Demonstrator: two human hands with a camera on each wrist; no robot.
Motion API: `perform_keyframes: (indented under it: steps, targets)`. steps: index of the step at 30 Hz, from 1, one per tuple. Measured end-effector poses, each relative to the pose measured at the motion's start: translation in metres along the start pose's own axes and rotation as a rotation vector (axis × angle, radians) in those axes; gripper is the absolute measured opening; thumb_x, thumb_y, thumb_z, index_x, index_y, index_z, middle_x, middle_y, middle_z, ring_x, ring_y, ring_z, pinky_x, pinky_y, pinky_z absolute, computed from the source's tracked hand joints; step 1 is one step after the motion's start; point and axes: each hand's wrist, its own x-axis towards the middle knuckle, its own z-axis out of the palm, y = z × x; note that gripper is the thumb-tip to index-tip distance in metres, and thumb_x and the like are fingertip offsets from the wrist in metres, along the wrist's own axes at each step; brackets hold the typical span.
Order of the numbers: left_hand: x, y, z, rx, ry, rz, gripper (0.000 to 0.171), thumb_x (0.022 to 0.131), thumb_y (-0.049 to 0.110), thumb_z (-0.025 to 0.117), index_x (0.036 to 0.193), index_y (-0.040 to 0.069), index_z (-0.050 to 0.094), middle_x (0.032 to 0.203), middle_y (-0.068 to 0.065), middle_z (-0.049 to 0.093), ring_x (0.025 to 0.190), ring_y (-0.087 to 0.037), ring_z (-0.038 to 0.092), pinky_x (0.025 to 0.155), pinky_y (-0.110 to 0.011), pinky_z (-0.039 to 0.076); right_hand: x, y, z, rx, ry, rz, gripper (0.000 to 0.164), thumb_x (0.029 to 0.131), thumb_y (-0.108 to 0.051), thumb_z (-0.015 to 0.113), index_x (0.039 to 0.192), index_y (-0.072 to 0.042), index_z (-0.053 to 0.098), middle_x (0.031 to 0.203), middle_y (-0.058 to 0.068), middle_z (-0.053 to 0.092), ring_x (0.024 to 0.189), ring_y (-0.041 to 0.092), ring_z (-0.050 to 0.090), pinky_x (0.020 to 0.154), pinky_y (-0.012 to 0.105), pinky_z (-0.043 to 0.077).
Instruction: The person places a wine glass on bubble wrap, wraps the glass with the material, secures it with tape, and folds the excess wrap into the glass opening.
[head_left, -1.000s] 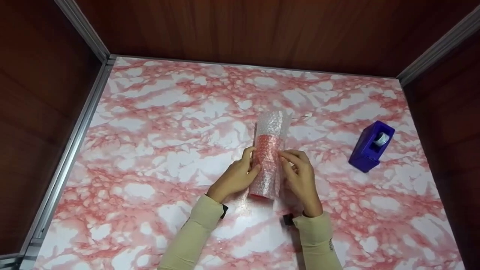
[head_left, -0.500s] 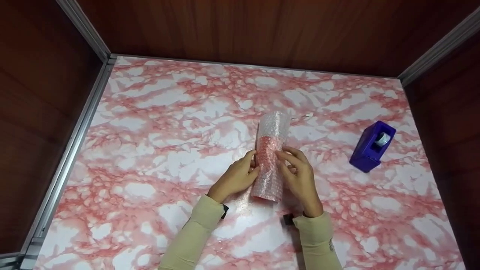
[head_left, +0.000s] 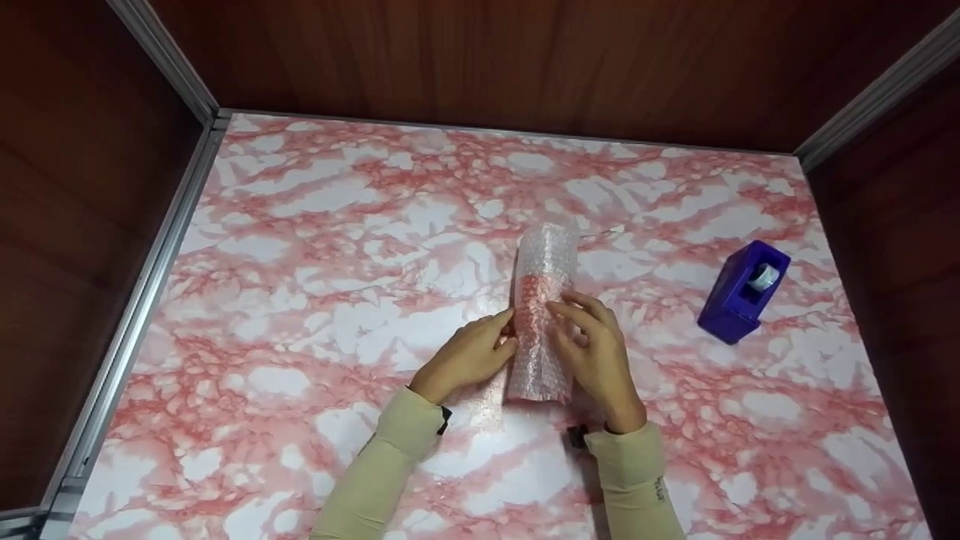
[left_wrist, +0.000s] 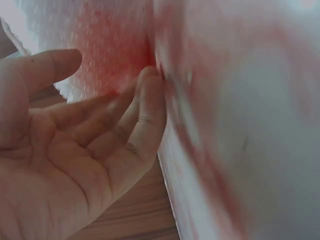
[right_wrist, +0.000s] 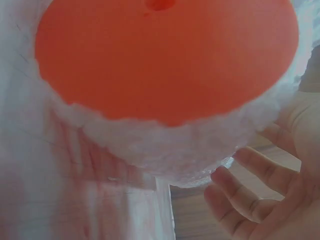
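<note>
A roll of bubble wrap (head_left: 550,251) lies on its side on the red and white surface (head_left: 330,292), right between my two hands. Inside it is an orange-red thing (right_wrist: 165,65) with a round end that has a small hole in it. That end faces me. The far part of the roll is clear.

My left hand (head_left: 466,352) is at the left side of the roll. Its fingers (left_wrist: 151,102) are loose and almost straight, and the tips are low down where the roll meets the surface. I can't tell if my thumb touches the wrap.

My right hand (head_left: 601,356) is on the other side. Its fingers are softly bent and a little apart, with tips resting on the wrap. Neither hand is squeezing it.

Off to my right sits a purple tape dispenser (head_left: 731,307) holding a white tape roll (head_left: 764,278).
</note>
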Motion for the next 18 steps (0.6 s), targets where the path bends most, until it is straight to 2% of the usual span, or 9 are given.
perform_keyframes:
  steps: [3, 6, 9, 13, 16, 18]
  targets:
    - [0.001, 0.002, -0.006, 0.01, 0.035, 0.004, 0.055, 0.105, 0.027, 0.048, 0.154, 0.005, 0.038, 0.132, -0.012, 0.06, 0.114, -0.025, 0.06, 0.096, -0.04, 0.047, 0.0, 0.001, 0.001, 0.007, 0.004, 0.002, 0.032, 0.088, 0.0, 0.075, 0.119, -0.008, 0.074, 0.133, 0.015, 0.059, 0.116, 0.033, 0.054, 0.07, 0.046, 0.058]
    - [0.004, 0.005, -0.012, -0.014, 0.113, 0.038, 0.054, 0.104, 0.028, 0.053, 0.152, 0.008, 0.042, 0.129, -0.013, 0.058, 0.102, -0.024, 0.061, 0.087, -0.04, 0.05, 0.001, 0.001, 0.001, 0.003, -0.005, -0.004, 0.031, 0.089, -0.002, 0.075, 0.119, -0.009, 0.074, 0.134, 0.014, 0.059, 0.115, 0.032, 0.054, 0.071, 0.044, 0.058]
    - [0.011, 0.011, -0.018, -0.033, 0.146, 0.113, 0.059, 0.101, 0.031, 0.061, 0.154, 0.015, 0.041, 0.143, -0.013, 0.048, 0.116, -0.027, 0.056, 0.094, -0.042, 0.048, 0.001, 0.001, 0.001, -0.008, -0.009, -0.016, 0.03, 0.089, -0.003, 0.076, 0.118, -0.009, 0.074, 0.133, 0.014, 0.059, 0.114, 0.032, 0.054, 0.072, 0.042, 0.058]
    - [0.023, 0.018, -0.024, -0.001, 0.066, 0.176, 0.07, 0.096, 0.043, 0.067, 0.157, 0.033, 0.035, 0.163, -0.012, 0.02, 0.142, -0.036, 0.031, 0.106, -0.055, 0.038, 0.002, 0.002, -0.002, -0.044, -0.01, -0.037, 0.031, 0.088, -0.002, 0.076, 0.118, -0.009, 0.075, 0.131, 0.015, 0.06, 0.115, 0.035, 0.055, 0.078, 0.046, 0.055]
    - [0.032, 0.019, -0.025, 0.04, 0.006, 0.162, 0.074, 0.093, 0.048, 0.069, 0.156, 0.042, 0.032, 0.166, -0.011, 0.007, 0.145, -0.04, 0.024, 0.104, -0.06, 0.038, 0.003, 0.002, -0.005, -0.06, -0.036, -0.041, 0.032, 0.088, -0.001, 0.075, 0.119, -0.009, 0.074, 0.131, 0.015, 0.06, 0.116, 0.035, 0.055, 0.086, 0.047, 0.052]
    - [0.037, 0.018, -0.025, 0.066, -0.017, 0.143, 0.077, 0.091, 0.052, 0.069, 0.156, 0.045, 0.03, 0.166, -0.01, 0.004, 0.145, -0.041, 0.022, 0.104, -0.06, 0.038, 0.002, 0.003, -0.007, -0.053, -0.056, -0.037, 0.033, 0.089, -0.001, 0.075, 0.121, -0.009, 0.073, 0.132, 0.014, 0.06, 0.118, 0.035, 0.054, 0.087, 0.048, 0.052]
